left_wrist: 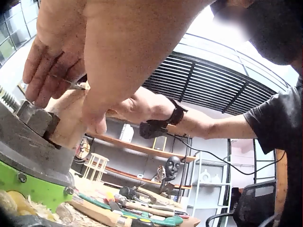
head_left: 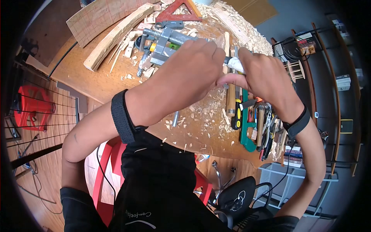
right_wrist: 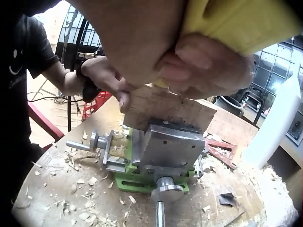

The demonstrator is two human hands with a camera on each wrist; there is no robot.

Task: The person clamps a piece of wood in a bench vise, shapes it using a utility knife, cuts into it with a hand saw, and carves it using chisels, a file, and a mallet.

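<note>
A grey vise (head_left: 164,44) on a green base stands on the round wooden table (head_left: 100,81) and clamps a wood block (right_wrist: 165,106). My left hand (head_left: 193,69) curls over the top of the block, and its fingers (left_wrist: 47,78) pinch a thin metal blade (left_wrist: 72,84) against the wood (left_wrist: 71,118). My right hand (head_left: 266,85) grips the carving tool's handle, white-wrapped in the head view (head_left: 235,63) and yellow in the right wrist view (right_wrist: 236,23), just right of the left hand. The blade's tip is hidden.
Wood shavings (head_left: 205,112) cover the table around the vise. Chisels and other hand tools (head_left: 247,123) lie at the right edge. A curved plank (head_left: 116,34) and a red triangle (head_left: 179,11) lie behind. A black chair (head_left: 239,197) and shelves (head_left: 328,77) stand nearby.
</note>
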